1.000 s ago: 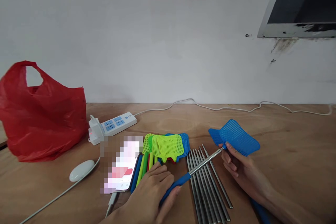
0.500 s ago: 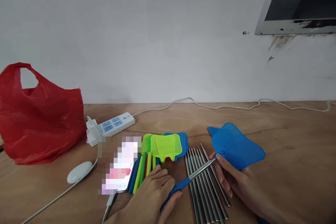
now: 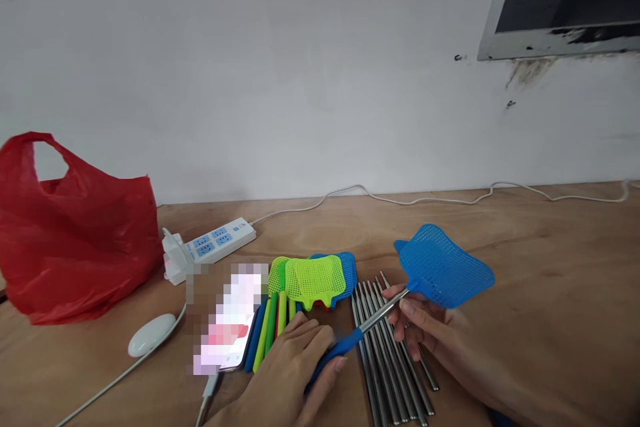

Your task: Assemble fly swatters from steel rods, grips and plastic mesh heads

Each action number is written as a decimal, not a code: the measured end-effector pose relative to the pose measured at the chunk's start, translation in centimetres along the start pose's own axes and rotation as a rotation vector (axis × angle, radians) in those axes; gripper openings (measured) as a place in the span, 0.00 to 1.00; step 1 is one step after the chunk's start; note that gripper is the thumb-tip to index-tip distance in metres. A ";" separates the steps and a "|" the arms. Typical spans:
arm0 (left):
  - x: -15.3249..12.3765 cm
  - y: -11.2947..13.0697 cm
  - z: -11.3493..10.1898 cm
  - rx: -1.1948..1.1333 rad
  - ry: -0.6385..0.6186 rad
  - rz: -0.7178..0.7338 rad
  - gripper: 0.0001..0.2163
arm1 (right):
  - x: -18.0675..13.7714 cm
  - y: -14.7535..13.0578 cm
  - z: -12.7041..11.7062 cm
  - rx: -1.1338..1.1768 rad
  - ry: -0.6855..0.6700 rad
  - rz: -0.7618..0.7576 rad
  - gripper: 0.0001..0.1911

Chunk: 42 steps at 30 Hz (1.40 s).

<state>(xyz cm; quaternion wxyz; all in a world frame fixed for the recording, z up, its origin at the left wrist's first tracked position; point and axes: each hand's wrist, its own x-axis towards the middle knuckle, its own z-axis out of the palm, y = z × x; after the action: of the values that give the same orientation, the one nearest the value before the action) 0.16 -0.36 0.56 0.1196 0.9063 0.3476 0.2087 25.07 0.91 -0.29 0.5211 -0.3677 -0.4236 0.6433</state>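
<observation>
A blue fly swatter (image 3: 445,267) with a silver metal rod and a blue handle slants between my hands. My left hand (image 3: 295,360) is closed round its blue handle. My right hand (image 3: 425,323) pinches the rod just below the perforated blue head, thumb on the near side. Beneath the swatter lie several loose metal rods (image 3: 390,353), side by side. Left of them are coloured handles (image 3: 265,333) in blue, green, yellow-green and red, partly covered by my left hand. Behind these sits a pile of swatter heads (image 3: 317,280), mostly yellow-green, with blue at its right edge.
A lit phone (image 3: 233,327), blurred out, lies left of the handles with a cable attached. Farther left are a white oval device (image 3: 150,333), a white power strip (image 3: 220,240) and a red plastic bag (image 3: 80,233). A white cord (image 3: 360,187) runs along the wall.
My right hand has slid from the head's base a little down the rod, its fingers now loosely curled there. The swatter head has shifted slightly left. My left hand keeps hold of the handle.
</observation>
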 end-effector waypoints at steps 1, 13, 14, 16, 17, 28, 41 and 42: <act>0.0 0.1 -0.1 0.009 -0.002 0.000 0.10 | 0.0 0.1 0.0 -0.010 -0.007 0.009 0.21; -0.2 0.6 0.8 -0.103 0.045 0.029 0.18 | -0.5 -0.8 0.3 -0.007 -0.036 -0.087 0.15; -0.2 0.3 1.2 -0.126 0.042 0.014 0.19 | -0.6 -0.7 0.3 -0.017 -0.037 -0.099 0.15; -0.3 0.0 1.6 -0.170 0.032 -0.003 0.20 | -0.6 -0.5 0.2 -0.019 -0.025 -0.113 0.15; -0.3 0.0 1.7 -0.191 0.023 -0.014 0.20 | -0.6 -0.4 0.2 -0.011 -0.014 -0.115 0.15; -0.6 0.6 1.3 -0.195 0.007 -0.145 0.14 | -0.1 0.2 0.8 -0.004 -0.011 -0.106 0.16; 0.3 2.6 0.4 -1.041 -0.217 -0.443 0.27 | -0.2 0.7 1.0 0.065 -0.080 -0.051 0.14; 0.5 2.5 0.3 -1.204 -0.285 -0.503 0.27 | -0.2 0.5 1.1 0.070 -0.073 -0.040 0.15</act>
<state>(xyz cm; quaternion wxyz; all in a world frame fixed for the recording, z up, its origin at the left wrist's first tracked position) 2.01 -1.86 1.34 0.6946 0.5911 0.3521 0.2102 23.89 0.45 -0.36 0.5307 -0.3170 -0.4267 0.6602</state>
